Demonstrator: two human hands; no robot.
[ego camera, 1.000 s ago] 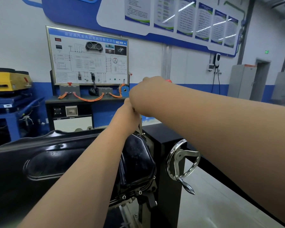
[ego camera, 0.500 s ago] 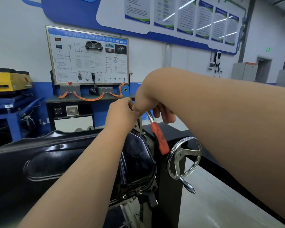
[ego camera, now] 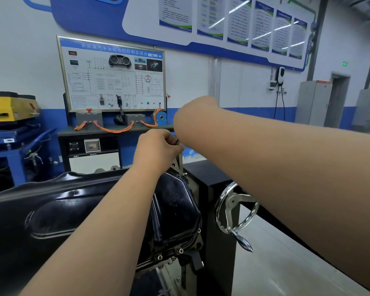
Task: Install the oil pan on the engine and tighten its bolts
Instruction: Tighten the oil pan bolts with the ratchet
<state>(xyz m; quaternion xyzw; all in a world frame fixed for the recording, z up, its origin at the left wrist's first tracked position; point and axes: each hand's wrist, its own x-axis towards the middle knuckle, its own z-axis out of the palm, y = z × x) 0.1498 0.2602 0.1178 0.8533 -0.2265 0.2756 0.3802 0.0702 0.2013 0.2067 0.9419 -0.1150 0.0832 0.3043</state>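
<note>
A black oil pan [ego camera: 73,210] is seen seated on an engine held in a stand, its glossy belly turned up toward the camera. Small bolts [ego camera: 159,257] are seen along the near edge of the oil pan's flange.

Above the far right corner of the oil pan, the left grip [ego camera: 158,148] is held with its fingers curled and closed on a small dark metal piece [ego camera: 176,141], which is pinched at the fingertips. What that piece belongs to cannot be told. The left grip is raised just clear of the oil pan's far rim, the forearm being stretched across the pan's top.

The right grip [ego camera: 181,124] is brought in just above and to the right of the left one, close against the same dark piece. Only its back is shown, bent away from the camera, so whether it is open or closed cannot be told.

To the right of the oil pan, the stand's black post [ego camera: 218,210] is seen with a chromed handwheel [ego camera: 233,210] mounted on it. Beyond the oil pan, a framed training board [ego camera: 113,75] with orange cables [ego camera: 113,130] is set against the wall.
</note>
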